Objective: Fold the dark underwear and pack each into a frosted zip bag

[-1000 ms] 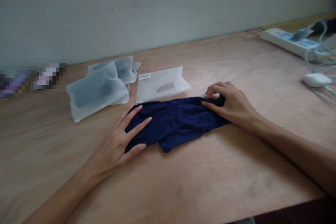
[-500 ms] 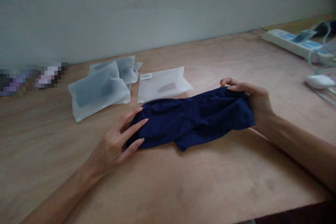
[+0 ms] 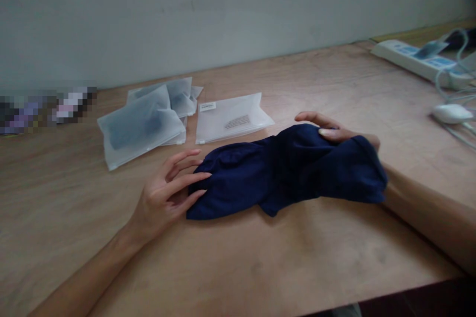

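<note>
A navy blue garment (image 3: 238, 173), soft and loosely folded, stretches between my two hands just over the wooden table. Its exact kind does not show. My left hand (image 3: 163, 190) has its left end between the fingers, some tips lying on the front of the cloth and others at its top edge. At the upper right edge, my right hand (image 3: 344, 132) grips it with the thumb on top and a finger reaching out behind. The garment's right end flops over that hand toward me and covers the palm and wrist in part. A small corner of cloth hangs down in the middle.
Behind the garment lies a frosted zip bag (image 3: 232, 119) with a label and printed text. Several frosted bags (image 3: 141, 124) with dark contents overlap to its left. A white power strip (image 3: 420, 62) and a white charger (image 3: 451, 113) with cables are at right. A wall rises behind.
The garment's right end has flopped over my right hand toward me and further right. My right hand has turned and shifted slightly left along the edge. Its left end has slid a little rightward.
</note>
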Available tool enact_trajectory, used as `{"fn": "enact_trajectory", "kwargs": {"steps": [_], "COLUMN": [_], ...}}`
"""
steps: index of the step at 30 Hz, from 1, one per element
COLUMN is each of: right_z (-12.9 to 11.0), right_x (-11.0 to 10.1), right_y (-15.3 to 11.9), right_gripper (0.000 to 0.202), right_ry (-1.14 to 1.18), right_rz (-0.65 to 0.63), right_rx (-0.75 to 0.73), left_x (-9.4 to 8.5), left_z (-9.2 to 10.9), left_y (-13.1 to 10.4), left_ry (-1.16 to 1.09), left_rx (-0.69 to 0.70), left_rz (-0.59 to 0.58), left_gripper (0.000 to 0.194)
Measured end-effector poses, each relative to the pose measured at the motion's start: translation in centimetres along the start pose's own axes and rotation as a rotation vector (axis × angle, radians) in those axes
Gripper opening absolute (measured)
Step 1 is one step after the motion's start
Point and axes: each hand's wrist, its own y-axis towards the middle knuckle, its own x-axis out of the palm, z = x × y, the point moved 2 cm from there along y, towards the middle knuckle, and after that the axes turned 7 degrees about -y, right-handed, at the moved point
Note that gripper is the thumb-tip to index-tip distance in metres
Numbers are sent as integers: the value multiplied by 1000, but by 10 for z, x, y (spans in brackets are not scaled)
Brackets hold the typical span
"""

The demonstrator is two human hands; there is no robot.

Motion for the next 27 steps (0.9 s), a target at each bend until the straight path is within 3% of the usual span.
{"fn": "enact_trajectory", "kwargs": {"steps": [6, 12, 17, 20, 24, 27], "right_z": [0, 2, 2, 2, 6, 8], "right_x": [19, 36, 65, 85, 100, 97], "right_y": [1, 15, 30, 37, 36, 26], "right_gripper": [39, 35, 30, 29, 43, 38], "right_ry": [124, 157, 19, -62, -125, -340], "right_rz": [-106, -123, -254, -326, -401, -333], "right_rx": [48, 34, 46, -16, -56, -248], "left_x": [6, 9, 9, 6, 2, 2], "left_z": [2, -4, -6, -5, -3, -2], "left_y": [-2, -3, -6, -6, -6, -5], "left_ry": [206, 204, 258, 237, 216, 156], "left_rx": [110, 137, 113, 55, 39, 69], "left_rz": [-45, -139, -192, -140, -69, -125], "left_gripper": [37, 39, 43, 55, 71, 68]}}
